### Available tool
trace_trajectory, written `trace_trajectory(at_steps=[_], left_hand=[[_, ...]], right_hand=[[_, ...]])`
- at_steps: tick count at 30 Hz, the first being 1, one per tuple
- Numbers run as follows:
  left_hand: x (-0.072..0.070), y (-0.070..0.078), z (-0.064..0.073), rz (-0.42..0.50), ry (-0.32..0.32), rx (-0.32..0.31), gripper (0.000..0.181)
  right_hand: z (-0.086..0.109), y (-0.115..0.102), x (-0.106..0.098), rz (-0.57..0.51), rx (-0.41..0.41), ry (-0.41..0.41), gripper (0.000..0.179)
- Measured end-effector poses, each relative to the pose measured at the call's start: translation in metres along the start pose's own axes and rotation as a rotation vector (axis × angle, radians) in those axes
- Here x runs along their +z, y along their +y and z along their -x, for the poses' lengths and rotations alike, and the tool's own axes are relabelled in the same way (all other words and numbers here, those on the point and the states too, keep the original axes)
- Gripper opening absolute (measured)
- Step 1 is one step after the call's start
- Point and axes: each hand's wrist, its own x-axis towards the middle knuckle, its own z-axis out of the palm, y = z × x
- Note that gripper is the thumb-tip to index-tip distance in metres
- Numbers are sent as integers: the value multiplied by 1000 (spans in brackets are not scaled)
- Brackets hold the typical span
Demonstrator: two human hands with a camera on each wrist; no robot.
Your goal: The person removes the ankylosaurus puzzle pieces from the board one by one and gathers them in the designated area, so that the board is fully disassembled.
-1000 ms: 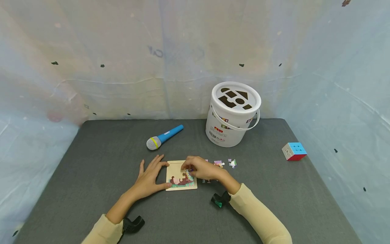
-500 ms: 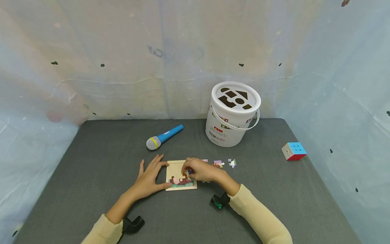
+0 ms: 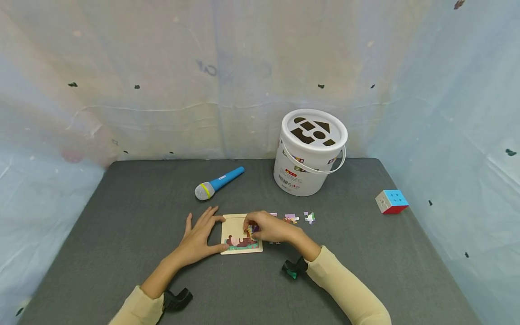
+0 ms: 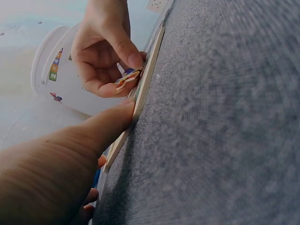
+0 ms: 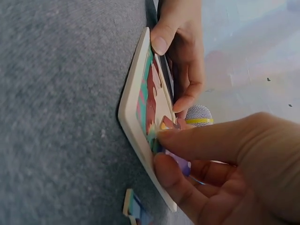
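"Where is the small multicoloured jigsaw piece [image 4: 127,80]?"

"It is in the right hand [image 3: 269,227], pinched between thumb and fingers, tilted over the right part of the square pale wooden tray [image 3: 232,223]. Its long axis I cannot tell."

"And the left hand [image 3: 201,234]?"

"It is farther from the piece; its fingers are spread wide, and the thumb and forefinger touch the tray's left side."

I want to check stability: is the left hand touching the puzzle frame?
Touching. Right wrist view: the left hand rests its thumb on the puzzle frame.
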Motion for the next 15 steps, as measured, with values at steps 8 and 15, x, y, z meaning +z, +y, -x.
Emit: trace_trajectory(at_steps=[8,15], left_hand=[[2,-2,-1,-12,-3,-1,76],[1,-1,-1,-10,1,0,75]], right_hand=[[6,1,-2,-31,21,28,22],[8,6,-3,-70,-11,82,23]])
